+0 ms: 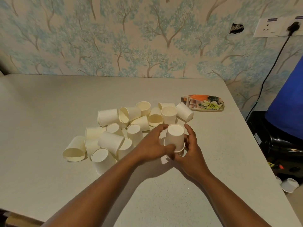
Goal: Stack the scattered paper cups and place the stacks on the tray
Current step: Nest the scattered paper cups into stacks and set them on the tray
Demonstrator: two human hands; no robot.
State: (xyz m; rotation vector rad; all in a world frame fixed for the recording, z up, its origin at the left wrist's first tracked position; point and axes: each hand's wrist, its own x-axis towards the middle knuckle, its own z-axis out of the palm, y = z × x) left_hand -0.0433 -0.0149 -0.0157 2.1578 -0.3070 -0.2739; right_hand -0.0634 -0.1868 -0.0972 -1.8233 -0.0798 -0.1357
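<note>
Where hands (172,145) grip stack (174,136), lower rims hidden, count unclear.

Single head view, worn on the person's head, looking forward and steeply down over a pale table (49,185); wide-angle, so the table's edges and the wall line bow slightly; camera sits close above the near edge, both forearms entering from the bottom of the frame; left hand (152,145) and right hand (190,148) meet just right of centre, at near range; pile of paper cups (114,128) fills the centre-left; tray (203,103) lies in the upper right of the tabletop; wallpapered wall (131,38) fills the upper third; floor area at right edge dim, probably dark equipment; no second view to share.
</note>
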